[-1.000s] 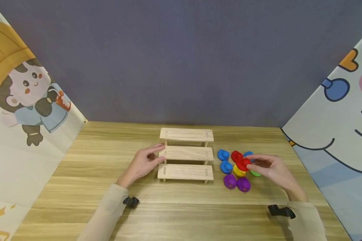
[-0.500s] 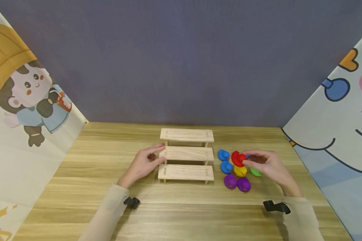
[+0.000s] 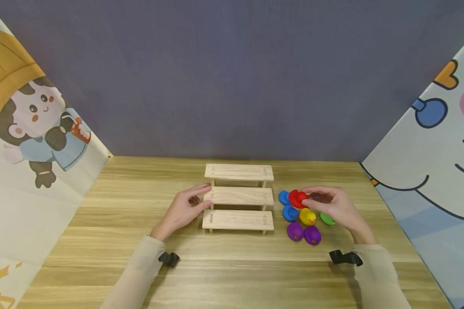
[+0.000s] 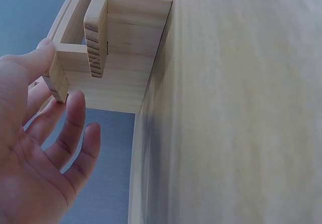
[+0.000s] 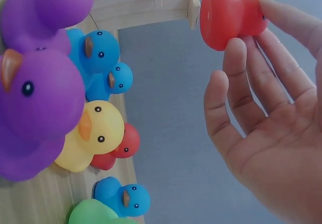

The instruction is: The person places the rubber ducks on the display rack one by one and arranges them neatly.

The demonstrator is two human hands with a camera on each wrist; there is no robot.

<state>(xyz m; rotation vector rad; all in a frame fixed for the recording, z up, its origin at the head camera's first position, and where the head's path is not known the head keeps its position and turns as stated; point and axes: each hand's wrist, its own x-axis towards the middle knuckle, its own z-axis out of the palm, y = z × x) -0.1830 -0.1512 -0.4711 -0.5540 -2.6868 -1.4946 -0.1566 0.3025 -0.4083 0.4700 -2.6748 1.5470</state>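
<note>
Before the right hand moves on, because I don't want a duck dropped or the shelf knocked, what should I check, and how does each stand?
1. Red toy duck held in right hand: ok, pinched.
2. Grip firmness: cannot tell.
3. Held duck off wooden table: ok, raised.
4. Left hand on the three-tier pale wooden shelf: ok, gripping the left end of its middle board.
5. Held duck over the shelf: not ok, right of it.
6. Yellow toy duck upright: ok.

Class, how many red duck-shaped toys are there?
2: one red duck held by the right hand, another red duck behind the yellow duck-shaped toy in the right wrist view.
</note>
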